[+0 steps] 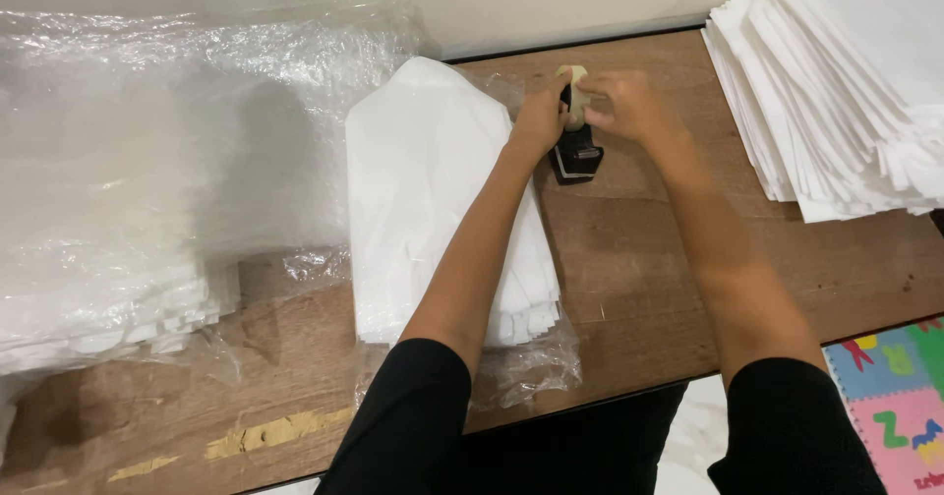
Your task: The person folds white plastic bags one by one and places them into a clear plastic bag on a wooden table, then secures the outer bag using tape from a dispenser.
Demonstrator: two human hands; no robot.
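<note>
Small black tape dispenser with beige roll (574, 141) at far table edge, gripped from both sides: left hand (540, 116) and right hand (622, 104) closed on it together. Bagged white folded-sheet stack (433, 190) just left, apparently unsealed. Loose white stack (836, 82) far right, unpacked; large plastic-wrapped bundle (147, 161) left, seemingly done.

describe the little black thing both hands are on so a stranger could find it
On the brown wooden table, look between the two stacks of white sheets, near the far edge. The small black dispenser with a pale roll stands under both hands, the only dark thing there.
</note>
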